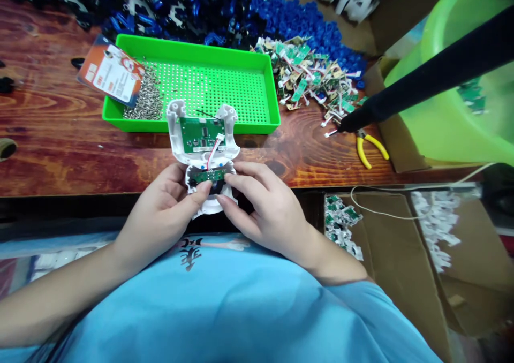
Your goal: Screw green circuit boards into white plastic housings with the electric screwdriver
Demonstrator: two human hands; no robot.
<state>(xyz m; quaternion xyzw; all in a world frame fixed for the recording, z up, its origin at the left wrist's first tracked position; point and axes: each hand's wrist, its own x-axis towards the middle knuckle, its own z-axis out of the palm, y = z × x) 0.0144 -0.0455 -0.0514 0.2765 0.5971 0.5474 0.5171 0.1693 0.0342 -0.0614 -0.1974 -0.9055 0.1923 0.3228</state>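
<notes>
At the table's front edge, a white plastic housing is held between my two hands. My left hand grips its left side, with the thumb on a small green circuit board inside. My right hand closes on the right side, fingertips at the board and a dark part below it. Just beyond is a second white shell with a larger green circuit board. A short red-and-white cable with a white plug runs from the small board over the larger one. Whether the shells are joined is unclear.
A green perforated tray holds screws and a printed card. Wired circuit boards and blue parts are heaped behind. At right are yellow-handled pliers, a black rod, a green tub and cardboard boxes.
</notes>
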